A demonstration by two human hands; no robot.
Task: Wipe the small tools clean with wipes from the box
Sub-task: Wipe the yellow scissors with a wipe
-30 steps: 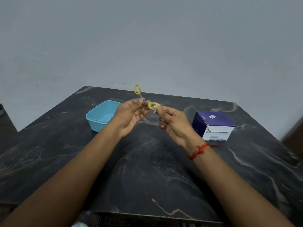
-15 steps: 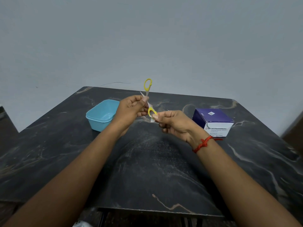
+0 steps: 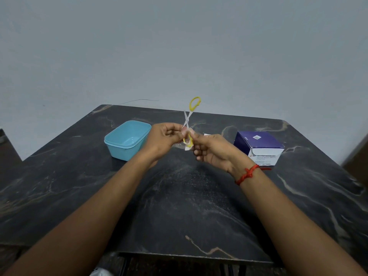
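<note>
Over the bench [image 3: 179, 206], your left hand [image 3: 163, 136], grip tight, pinches the open scissors [image 3: 187, 119] near the pivot to steady them | your right hand [image 3: 211, 151] has its grip curled round a wipe [image 3: 187, 148] pressed on the lower yellow loop | tub [image 3: 127, 141] at 11 o'clock, box [image 3: 258, 144] at 1 o'clock, probably kept within reach for swaps

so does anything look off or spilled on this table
Nothing spilled or damaged. The scissors are splayed open in mid-air, the left hand pinching them and the right hand pinching a wipe at the lower yellow loop, which fits wiping. The blue tub and purple box sit upright on the table.
</note>
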